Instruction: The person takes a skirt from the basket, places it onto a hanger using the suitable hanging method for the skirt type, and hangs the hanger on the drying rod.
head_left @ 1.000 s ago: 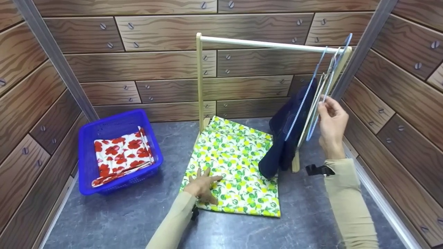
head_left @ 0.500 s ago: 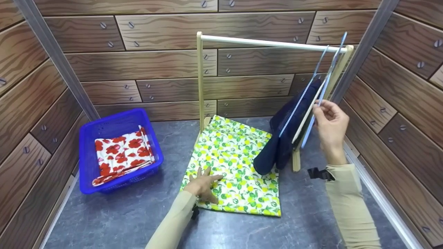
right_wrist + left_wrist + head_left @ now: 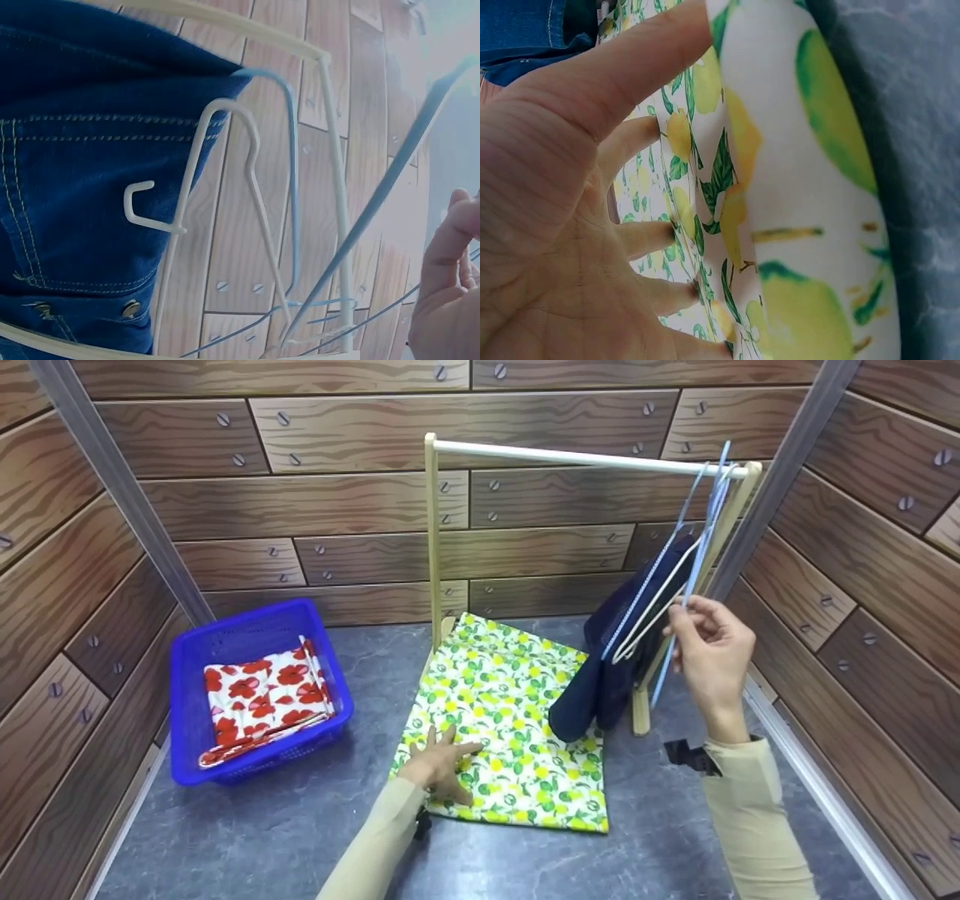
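Note:
My left hand (image 3: 437, 771) lies with fingers spread on a folded cloth printed with lemons and leaves (image 3: 517, 735). In the left wrist view, the thumb reaches the cloth's folded edge (image 3: 810, 150). My right hand (image 3: 712, 660) pinches the side of a blue hanger (image 3: 663, 679) between thumb and fingers. This hanger's top is at the right end of a clothes rack's white rail (image 3: 555, 453). Just left of it are a white hanger (image 3: 256, 176) and another blue hanger (image 3: 645, 589). A dark blue denim garment (image 3: 577, 709) hangs there, its lower part over the lemon cloth.
A blue plastic basket (image 3: 255, 637) stands at the left, with a folded red-flowered cloth (image 3: 262, 690) inside. The rack's left wooden post (image 3: 433, 540) rises behind the lemon cloth. Wood-patterned walls (image 3: 360, 502) enclose the grey floor (image 3: 300, 825).
The right hand has moved down and slightly left with the blue hanger, whose top has shifted left. The white hanger has swung and shows more of its shape. The left hand stays put.

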Demonstrator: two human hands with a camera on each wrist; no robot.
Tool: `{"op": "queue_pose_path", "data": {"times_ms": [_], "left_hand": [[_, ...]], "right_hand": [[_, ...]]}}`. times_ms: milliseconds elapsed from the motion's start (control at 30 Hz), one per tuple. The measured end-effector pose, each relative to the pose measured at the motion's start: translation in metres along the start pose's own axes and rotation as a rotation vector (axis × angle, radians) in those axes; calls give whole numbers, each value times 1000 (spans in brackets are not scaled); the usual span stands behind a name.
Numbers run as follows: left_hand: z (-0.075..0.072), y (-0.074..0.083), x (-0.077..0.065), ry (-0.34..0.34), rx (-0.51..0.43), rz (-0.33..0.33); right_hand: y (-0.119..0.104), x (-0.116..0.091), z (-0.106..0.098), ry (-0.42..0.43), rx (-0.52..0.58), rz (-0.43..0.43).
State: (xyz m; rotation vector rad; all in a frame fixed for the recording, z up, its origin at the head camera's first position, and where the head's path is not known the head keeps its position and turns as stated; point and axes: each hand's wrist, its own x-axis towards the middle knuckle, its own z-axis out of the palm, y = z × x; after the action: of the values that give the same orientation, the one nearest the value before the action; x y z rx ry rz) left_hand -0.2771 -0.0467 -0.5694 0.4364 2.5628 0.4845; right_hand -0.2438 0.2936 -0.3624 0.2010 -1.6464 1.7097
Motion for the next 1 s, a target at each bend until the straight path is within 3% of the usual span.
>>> {"op": "queue_pose_path", "data": {"times_ms": [300, 567, 833, 1000], "left_hand": [[-1, 0, 0, 7, 2, 7], [0, -3, 0, 12, 38, 36], [0, -3, 1, 15, 28, 27], [1, -2, 2, 11, 27, 19]], "right_hand": [[-15, -19, 4, -71, 163, -93], [-32, -33, 4, -129, 300, -3], [-39, -47, 6, -267, 259, 92], [-42, -54, 7, -343, 219, 62]]}}
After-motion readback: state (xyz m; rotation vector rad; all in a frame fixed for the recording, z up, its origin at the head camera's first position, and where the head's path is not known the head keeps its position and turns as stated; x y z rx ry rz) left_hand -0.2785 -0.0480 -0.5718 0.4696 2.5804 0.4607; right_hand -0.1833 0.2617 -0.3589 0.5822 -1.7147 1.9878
